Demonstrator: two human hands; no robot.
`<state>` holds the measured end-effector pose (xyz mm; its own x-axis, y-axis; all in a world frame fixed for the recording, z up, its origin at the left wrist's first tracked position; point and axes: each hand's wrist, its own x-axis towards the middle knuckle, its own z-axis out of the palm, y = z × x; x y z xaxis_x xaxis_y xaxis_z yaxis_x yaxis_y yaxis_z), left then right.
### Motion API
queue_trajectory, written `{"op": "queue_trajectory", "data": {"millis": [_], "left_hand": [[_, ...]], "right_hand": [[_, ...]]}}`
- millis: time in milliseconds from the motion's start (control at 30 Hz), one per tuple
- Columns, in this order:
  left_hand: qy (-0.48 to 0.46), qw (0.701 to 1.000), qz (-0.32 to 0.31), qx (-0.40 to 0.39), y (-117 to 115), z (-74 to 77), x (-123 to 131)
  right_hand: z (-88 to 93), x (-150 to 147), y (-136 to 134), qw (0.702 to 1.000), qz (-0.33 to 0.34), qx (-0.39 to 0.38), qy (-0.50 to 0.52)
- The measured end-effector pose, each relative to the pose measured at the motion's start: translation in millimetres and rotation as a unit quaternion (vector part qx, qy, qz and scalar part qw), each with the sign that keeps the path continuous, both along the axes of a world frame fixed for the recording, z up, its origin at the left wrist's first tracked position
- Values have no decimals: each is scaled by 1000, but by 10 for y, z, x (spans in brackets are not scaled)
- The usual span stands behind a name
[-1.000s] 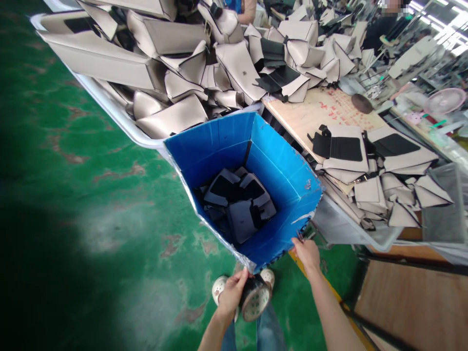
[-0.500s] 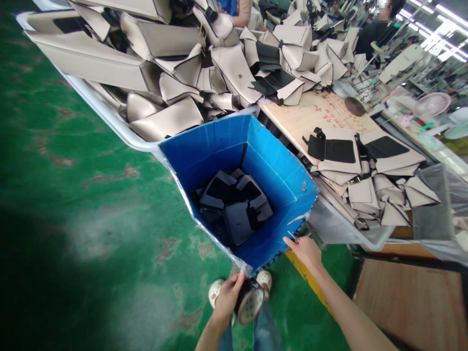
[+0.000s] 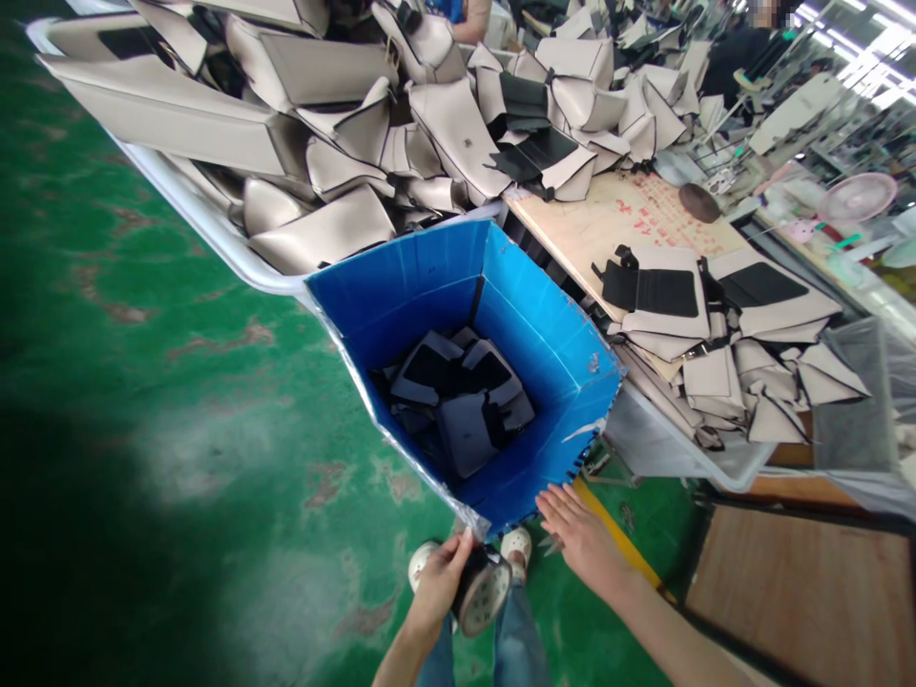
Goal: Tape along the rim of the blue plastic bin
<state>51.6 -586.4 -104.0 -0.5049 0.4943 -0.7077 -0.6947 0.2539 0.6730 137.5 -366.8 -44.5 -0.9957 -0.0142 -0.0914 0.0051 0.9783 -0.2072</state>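
The left hand (image 3: 438, 574) is clamped by thumb and fingers on the near corner of a blue bin (image 3: 544, 315), where silvery tape covers the rim. The right hand (image 3: 581, 539) has its fingers extended and laid together at the bin's near right edge. A thin metal tool (image 3: 552, 546) shows beneath that palm; from where I stand I cannot tell whether the hand is closed on it. A dark-sided round object (image 3: 483, 601) with a perforated pale end sits just beside the left hand; its support is hidden.

The bin stands open before the person, and beige-and-black bags (image 3: 468, 434) lie at its bottom, in shadow. On its far left side is a white tub (image 3: 264, 280), heaped above the rim with beige bag bodies (image 3: 329, 72). To the right, a wooden board (image 3: 572, 215) bears red handwriting, a dark disc (image 3: 699, 202) and further bags (image 3: 669, 286). A second tub (image 3: 658, 439) stands under them. Near right is a brown panel (image 3: 794, 582). The green floor (image 3: 215, 429) shows worn patches. Far off, I note a co-worker's forearm (image 3: 472, 19) behind the heap.
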Motion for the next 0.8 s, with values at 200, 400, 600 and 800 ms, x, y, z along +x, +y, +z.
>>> {"op": "queue_trajectory", "data": {"millis": [200, 400, 600, 800], "left_hand": [[-7, 1000, 8, 6, 40, 40, -24], [10, 1000, -15, -9, -13, 54, -39], [6, 1000, 3, 2, -35, 47, -74], [-8, 1000, 7, 29, -55, 58, -202]], "right_hand": [[113, -172, 183, 999, 38, -21, -33], [192, -354, -164, 991, 119, -14, -52], [145, -389, -396, 981, 186, 2, -54], [60, -360, 530, 970, 227, 66, -60]]}}
